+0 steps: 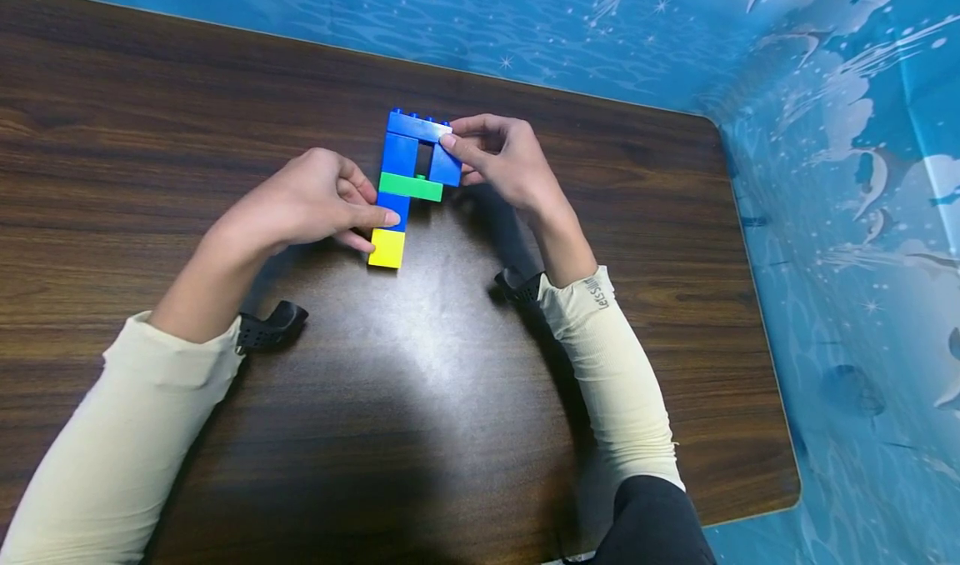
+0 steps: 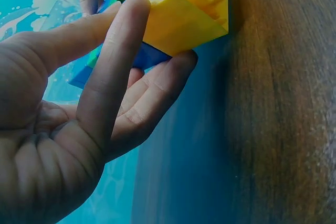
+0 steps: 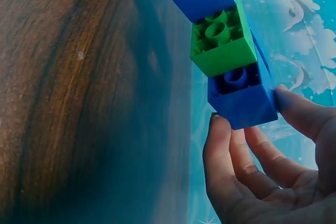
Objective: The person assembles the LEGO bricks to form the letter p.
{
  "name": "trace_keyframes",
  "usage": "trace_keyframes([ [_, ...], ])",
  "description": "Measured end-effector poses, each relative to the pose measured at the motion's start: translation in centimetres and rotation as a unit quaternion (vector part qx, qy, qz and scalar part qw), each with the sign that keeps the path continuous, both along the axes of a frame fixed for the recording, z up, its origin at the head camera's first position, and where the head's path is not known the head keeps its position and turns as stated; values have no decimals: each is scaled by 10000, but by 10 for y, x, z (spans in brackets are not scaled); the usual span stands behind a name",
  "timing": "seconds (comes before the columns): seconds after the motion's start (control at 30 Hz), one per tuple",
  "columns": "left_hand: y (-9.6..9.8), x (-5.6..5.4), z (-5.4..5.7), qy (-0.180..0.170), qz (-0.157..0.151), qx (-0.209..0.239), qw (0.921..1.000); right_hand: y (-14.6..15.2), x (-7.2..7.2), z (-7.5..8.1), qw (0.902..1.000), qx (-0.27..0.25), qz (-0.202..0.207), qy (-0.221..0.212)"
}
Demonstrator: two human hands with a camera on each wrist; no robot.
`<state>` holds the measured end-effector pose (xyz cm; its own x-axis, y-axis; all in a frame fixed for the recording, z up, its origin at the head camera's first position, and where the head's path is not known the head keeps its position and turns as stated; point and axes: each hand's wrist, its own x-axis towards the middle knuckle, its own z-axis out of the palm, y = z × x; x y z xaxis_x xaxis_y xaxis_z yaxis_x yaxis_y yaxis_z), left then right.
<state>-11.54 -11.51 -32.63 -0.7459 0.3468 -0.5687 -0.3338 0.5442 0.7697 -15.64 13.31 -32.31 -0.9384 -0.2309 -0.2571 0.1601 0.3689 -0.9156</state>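
Note:
Both hands hold one stack of building bricks, its stud side pointing away, raised off the table. At its near end sits a yellow brick (image 1: 386,250), then a blue brick (image 1: 393,205) and a long green brick (image 1: 410,187). Past the green one stand two blue bricks with a gap between, topped by a long blue brick (image 1: 415,127). My left hand (image 1: 303,198) pinches the stack around the lower blue and yellow bricks. With thumb and fingers, my right hand (image 1: 513,161) grips the right-hand blue brick (image 3: 244,103), whose hollow underside faces the right wrist camera.
A dark wood-grain table (image 1: 637,215) lies under the hands. Blue sea-patterned sheeting (image 1: 525,32) rises beyond its far and right edges. Black wrist bands (image 1: 272,327) sit on both sleeves.

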Motion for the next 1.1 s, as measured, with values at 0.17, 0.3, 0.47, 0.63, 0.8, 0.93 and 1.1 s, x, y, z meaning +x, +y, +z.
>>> trace_keyframes([
  [0.17, 1, -1, -1, -107, 83, 26, 9999, 0, -1, -3, 9999, -97, 0, -132],
  [0.3, 2, -1, -2, -63, 41, 1, 10000, 0, -2, -4, 9998, 24, 58, -196],
  [0.47, 2, 0, -3, 8, 32, 72, 10000, -1, -3, -7, 9995, 215, 115, -206],
  [0.63, 3, 1, -3, 18, 87, 239, 9997, -2, -4, -10, 9995, 268, 137, -111],
  [0.8, 4, 2, -4, 63, 89, 217, 9997, -2, -5, -13, 9993, 337, 169, -45],
  [0.93, 5, 2, -4, 75, 135, 193, 9997, -2, -4, -15, 9990, 382, 172, -129],
  [1.1, 6, 3, -5, 156, 169, 151, 9996, -2, -4, -17, 9981, 541, 199, -224],
])
